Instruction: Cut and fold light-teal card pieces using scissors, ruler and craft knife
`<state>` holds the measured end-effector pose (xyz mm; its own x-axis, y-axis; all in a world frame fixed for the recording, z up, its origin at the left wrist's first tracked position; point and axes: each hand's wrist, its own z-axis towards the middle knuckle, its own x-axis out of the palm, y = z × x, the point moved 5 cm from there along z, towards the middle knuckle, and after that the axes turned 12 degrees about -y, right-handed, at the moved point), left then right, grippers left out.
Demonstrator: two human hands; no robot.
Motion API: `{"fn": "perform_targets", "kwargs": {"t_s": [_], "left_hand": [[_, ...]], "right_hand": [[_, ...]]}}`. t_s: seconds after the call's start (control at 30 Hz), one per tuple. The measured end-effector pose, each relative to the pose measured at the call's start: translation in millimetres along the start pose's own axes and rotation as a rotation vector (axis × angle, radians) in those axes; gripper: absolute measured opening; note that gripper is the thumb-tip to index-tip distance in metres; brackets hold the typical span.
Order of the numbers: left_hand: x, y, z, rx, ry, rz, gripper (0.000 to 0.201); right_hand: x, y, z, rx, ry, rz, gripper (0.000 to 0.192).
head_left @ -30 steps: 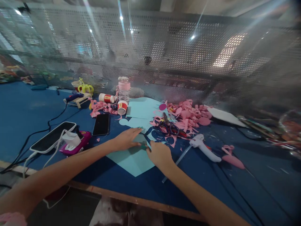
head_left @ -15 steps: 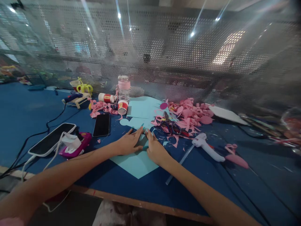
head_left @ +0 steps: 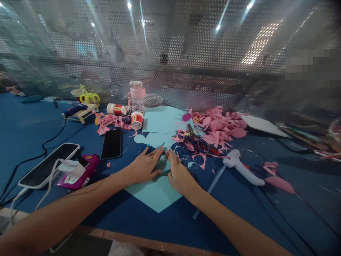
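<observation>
A sheet of light blue paper (head_left: 159, 197) lies under both hands, one corner pointing at the table's front edge. My left hand (head_left: 144, 165) rests on it with the fingers stretched out and somewhat apart, fingertips at the sheet's far part. Opposite it, my right hand (head_left: 179, 174) has its fingers close together and bent onto the paper, holding it. The two sets of fingertips nearly meet. Exactly how the sheet is folded between them is hidden. More light blue paper (head_left: 160, 119) and a pale blue disc (head_left: 139, 138) lie just beyond the hands.
Pink scraps (head_left: 215, 124), scissors (head_left: 197, 142) and a white glue gun (head_left: 243, 167) lie to the right. At left are a phone (head_left: 111, 144), a white-cased device (head_left: 49, 165), a magenta power strip (head_left: 86, 170) and paper cups (head_left: 137, 120). A bottle (head_left: 137, 97) stands near the mesh screen (head_left: 170, 71).
The camera view has tilted down and come slightly closer. Both hands stay on the light blue paper in nearly the same pose, with only slight finger movement.
</observation>
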<state>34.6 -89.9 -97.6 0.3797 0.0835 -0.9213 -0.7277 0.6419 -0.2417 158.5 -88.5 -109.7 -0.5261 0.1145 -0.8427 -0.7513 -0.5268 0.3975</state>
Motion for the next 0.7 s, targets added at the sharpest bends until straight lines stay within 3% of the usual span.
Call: {"fn": "perform_targets", "kwargs": {"t_s": [0.2, 0.33, 0.47, 0.7], "left_hand": [[-8.1, 4.5, 7.9, -0.064, -0.057, -0.064, 0.075], [4.8, 12.6, 16.2, -0.071, -0.123, -0.027, 0.067], [19.1, 15.9, 17.2, -0.032, -0.127, -0.025, 0.072], [20.0, 14.3, 14.7, -0.027, -0.176, 0.084, 0.075]], "right_hand": [[-2.1, 2.0, 1.5, -0.010, -0.026, 0.039, 0.076], [-0.8, -1.8, 1.0, 0.042, -0.026, 0.054, 0.069], [-2.1, -1.0, -0.8, 0.051, -0.025, 0.056, 0.077], [-5.1, 1.1, -3.6, 0.043, -0.042, 0.042, 0.080]]}}
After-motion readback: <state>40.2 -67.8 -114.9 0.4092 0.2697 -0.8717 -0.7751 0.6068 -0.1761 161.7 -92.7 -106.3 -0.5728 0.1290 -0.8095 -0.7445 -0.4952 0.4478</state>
